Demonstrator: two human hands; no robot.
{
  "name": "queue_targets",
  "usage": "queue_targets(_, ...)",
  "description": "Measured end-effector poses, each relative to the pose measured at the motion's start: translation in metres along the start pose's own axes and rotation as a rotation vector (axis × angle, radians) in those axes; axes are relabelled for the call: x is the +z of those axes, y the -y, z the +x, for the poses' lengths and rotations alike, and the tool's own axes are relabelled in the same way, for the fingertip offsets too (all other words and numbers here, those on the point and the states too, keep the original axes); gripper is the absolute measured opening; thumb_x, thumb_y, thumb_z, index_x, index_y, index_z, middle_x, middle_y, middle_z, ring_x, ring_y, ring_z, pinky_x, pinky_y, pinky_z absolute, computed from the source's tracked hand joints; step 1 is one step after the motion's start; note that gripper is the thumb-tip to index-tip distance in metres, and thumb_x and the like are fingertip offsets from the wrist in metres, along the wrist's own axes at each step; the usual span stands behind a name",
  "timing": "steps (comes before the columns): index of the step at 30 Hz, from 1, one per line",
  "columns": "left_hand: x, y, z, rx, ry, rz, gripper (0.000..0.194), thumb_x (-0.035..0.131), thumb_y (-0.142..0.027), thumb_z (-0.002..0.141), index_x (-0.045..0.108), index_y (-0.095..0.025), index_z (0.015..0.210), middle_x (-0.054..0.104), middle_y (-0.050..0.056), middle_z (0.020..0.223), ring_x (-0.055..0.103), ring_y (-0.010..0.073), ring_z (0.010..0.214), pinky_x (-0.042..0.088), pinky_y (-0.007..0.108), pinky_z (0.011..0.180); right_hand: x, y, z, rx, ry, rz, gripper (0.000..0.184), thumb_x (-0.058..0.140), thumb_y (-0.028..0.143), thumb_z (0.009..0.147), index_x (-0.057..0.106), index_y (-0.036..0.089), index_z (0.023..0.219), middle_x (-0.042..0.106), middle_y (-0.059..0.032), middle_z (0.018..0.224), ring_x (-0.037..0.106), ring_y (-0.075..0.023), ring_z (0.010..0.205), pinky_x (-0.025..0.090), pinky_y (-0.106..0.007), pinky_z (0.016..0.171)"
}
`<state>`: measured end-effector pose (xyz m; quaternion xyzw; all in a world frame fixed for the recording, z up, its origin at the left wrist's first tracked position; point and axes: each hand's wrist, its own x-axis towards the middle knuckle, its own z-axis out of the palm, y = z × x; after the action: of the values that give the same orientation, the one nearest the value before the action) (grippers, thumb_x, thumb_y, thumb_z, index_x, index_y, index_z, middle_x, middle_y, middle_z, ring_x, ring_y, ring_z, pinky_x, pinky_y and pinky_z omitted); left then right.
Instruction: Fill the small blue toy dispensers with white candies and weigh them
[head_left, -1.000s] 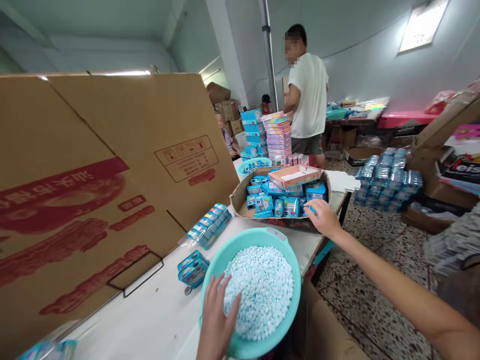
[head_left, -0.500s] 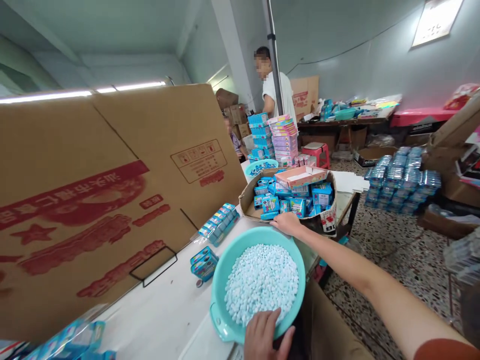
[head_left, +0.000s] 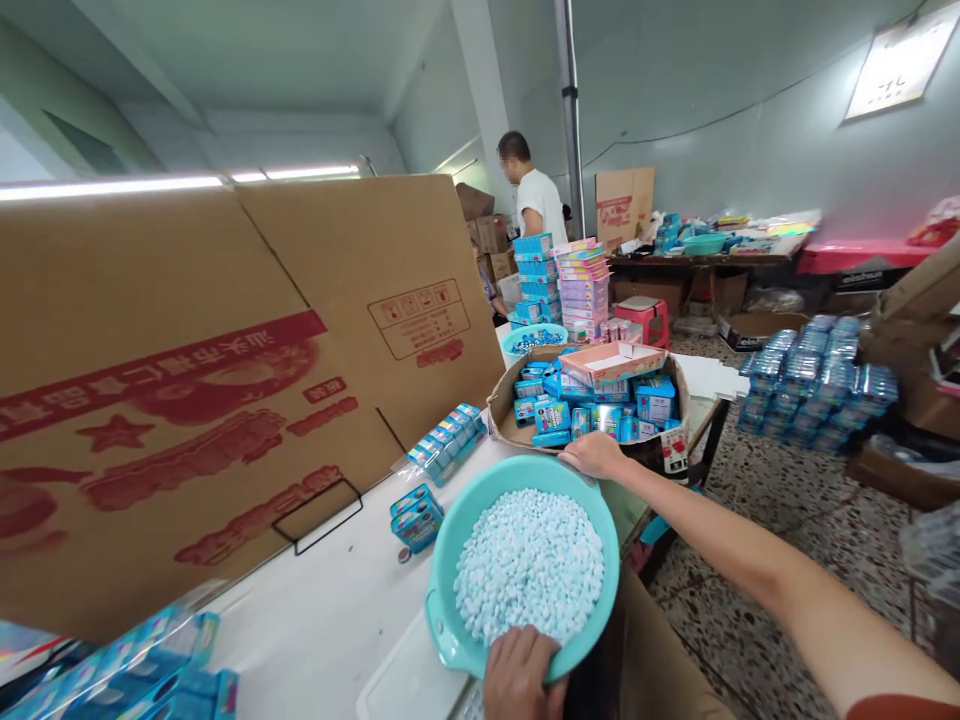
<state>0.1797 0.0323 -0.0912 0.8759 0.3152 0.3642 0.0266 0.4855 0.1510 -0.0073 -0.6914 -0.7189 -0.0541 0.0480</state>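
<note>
A turquoise plastic basin [head_left: 444,560] filled with small pale-blue pellets, perhaps mints [head_left: 529,565], sits at the near edge of the white tabletop, slightly tilted towards me. My left hand [head_left: 520,672] grips its near rim, fingers curled over the inside by the pellets and thumb mostly hidden outside. Reaching across, my right hand [head_left: 594,456] is closed on the far rim, just in front of an open carton [head_left: 501,432] of small blue tins [head_left: 553,414]. Left of the basin stand a few blue tins [head_left: 417,518], with a small round dark piece [head_left: 404,555] beside them.
A large cardboard sheet [head_left: 225,400] walls off the left side. Wrapped blue packs [head_left: 450,440] lie along it, and more [head_left: 142,665] at bottom left. Beyond the carton are another basin [head_left: 534,338] and stacked boxes [head_left: 583,290]. A co-worker [head_left: 536,195] stands behind; wrapped stacks [head_left: 814,375] cover floor at right.
My left hand has closed on the near rim; its thumb was spread apart before. My right hand stays on the far rim. The view has shifted slightly, and the co-worker has turned away.
</note>
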Motion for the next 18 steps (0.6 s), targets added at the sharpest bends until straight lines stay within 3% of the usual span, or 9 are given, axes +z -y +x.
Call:
queue_targets(8,-0.006,0.001,-0.003,0.017,0.017,-0.005,0.016,0.051,-0.029,0.081,0.057,-0.022,0.068,0.053,0.001,0.063,0.045,0.0177,0.065,0.031,0.032,0.066,-0.008,-0.006,-0.013,-0.015,0.013,0.072,0.055,0.022,0.05,0.093,0.069,0.023,0.087,0.071,-0.0047,0.09,0.064,-0.0176,0.082,0.037,-0.025,0.063)
queue_targets(11,-0.01,-0.005,0.0,-0.027,0.041,-0.008,0.015,0.052,-0.029,0.081,0.057,-0.022,0.069,0.053,0.001,0.065,0.046,0.0179,0.067,0.032,0.032,0.068,-0.018,-0.015,-0.01,-0.101,0.001,0.143,0.051,0.024,0.049,0.093,0.068,0.024,0.09,0.071,-0.003,0.093,0.063,-0.0164,0.084,0.039,-0.025,0.067)
queue_targets(14,-0.013,-0.01,0.003,-0.085,0.067,-0.02,0.015,0.052,-0.029,0.081,0.057,-0.022,0.069,0.055,0.001,0.068,0.047,0.0183,0.069,0.033,0.032,0.069,-0.039,-0.041,0.003,-0.152,-0.151,0.14,0.044,0.03,0.046,0.092,0.066,0.022,0.098,0.069,-0.0048,0.101,0.06,-0.0179,0.093,0.04,-0.028,0.08)
queue_targets(18,-0.014,-0.01,0.003,-0.077,0.056,-0.021,0.018,0.047,-0.028,0.084,0.058,-0.023,0.071,0.055,0.001,0.068,0.048,0.0179,0.07,0.034,0.032,0.07,-0.071,-0.098,0.032,-0.015,-0.401,-0.014,0.044,0.039,0.046,0.088,0.058,0.014,0.112,0.063,-0.0135,0.112,0.053,-0.0253,0.105,0.036,-0.036,0.09)
